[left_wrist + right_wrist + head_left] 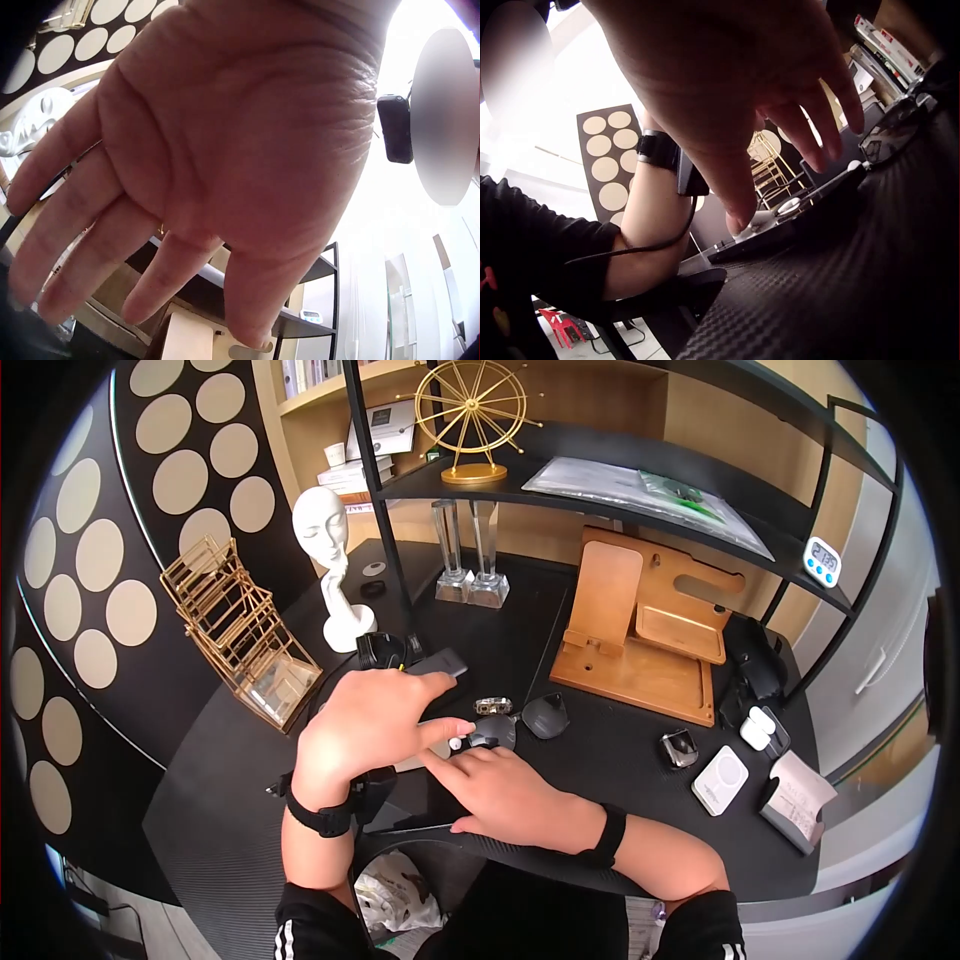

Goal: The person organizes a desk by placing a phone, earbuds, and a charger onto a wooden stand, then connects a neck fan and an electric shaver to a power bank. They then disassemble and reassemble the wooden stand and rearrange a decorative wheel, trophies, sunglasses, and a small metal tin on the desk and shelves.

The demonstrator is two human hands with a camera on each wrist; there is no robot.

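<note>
My left hand (370,720) is held over the front left of the desk, its fingers loosely extended and its palm bare in the left wrist view. Close beside it, my right hand (510,795) reaches low over the desk with fingers spread. In the right wrist view, its thumb comes down at a small pale thing on a flat dark object (802,221), whose kind I cannot tell. A white earbud (455,743) shows between the hands. Just past the right fingertips lie dark sunglasses (545,716) and a metal-band watch (492,706). A dark slab (441,663) lies beyond the left fingers.
At the back stand a wooden organizer (640,680), crystal trophies (488,585) and a white figure bust (345,625). A gold wire model (240,635) stands left. On the right are a smartwatch (679,749), white power bank (720,780), earbud case (760,728) and grey pouch (797,800).
</note>
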